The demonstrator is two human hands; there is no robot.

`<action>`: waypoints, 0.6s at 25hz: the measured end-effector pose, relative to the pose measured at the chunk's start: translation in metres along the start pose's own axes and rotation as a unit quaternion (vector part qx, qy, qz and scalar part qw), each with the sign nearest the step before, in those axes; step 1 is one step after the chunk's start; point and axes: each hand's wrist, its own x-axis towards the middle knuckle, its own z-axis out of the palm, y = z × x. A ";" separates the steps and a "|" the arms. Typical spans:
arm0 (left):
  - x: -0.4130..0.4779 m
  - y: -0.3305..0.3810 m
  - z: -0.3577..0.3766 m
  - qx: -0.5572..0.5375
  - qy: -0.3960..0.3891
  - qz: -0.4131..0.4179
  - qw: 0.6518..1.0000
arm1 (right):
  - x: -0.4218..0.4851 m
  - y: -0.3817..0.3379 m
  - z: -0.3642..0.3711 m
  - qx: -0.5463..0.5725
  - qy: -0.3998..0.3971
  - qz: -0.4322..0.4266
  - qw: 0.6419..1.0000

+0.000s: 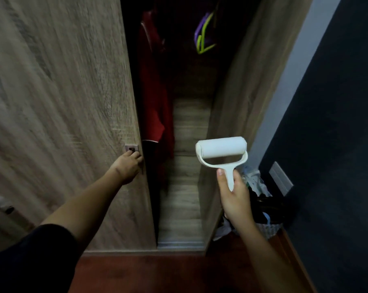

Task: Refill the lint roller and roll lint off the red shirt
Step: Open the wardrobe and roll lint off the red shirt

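We count one lint roller (221, 150), one red shirt (153, 102), one wardrobe door (62, 102) and two hands.

Left hand (128, 167): fingers curled close together onto the small metal handle (131, 148) at the door's right edge, gripping it.

Right hand (233, 197), near right: fingers and thumb clamped round the roller's white stem. The white roll is uppermost, held in the air and touching nothing else.

The red shirt hangs inside the dark wardrobe opening, just right of the door's edge, left of the roller and apart from it.

Far up in the opening are two hangers (203, 37), one purple and one green.

Right of the wardrobe, one basket (271, 230) of dark items stands on the floor, with one wall plate (281, 178) above it.
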 end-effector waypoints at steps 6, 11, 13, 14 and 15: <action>-0.046 -0.058 0.062 0.020 0.003 0.020 1.000 | -0.009 -0.013 0.092 0.020 0.023 0.012 0.999; -0.076 -0.096 0.097 0.018 0.002 0.021 1.000 | -0.016 -0.019 0.147 0.024 0.034 0.007 0.999; -0.087 -0.107 0.108 0.015 0.002 0.018 1.000 | -0.018 -0.023 0.162 0.019 0.032 0.004 0.999; -0.091 -0.111 0.113 0.014 0.004 0.015 1.000 | -0.018 -0.025 0.167 0.015 0.031 0.004 0.999; -0.094 -0.115 0.117 0.016 0.004 0.013 1.000 | -0.018 -0.027 0.171 0.010 0.030 0.005 0.999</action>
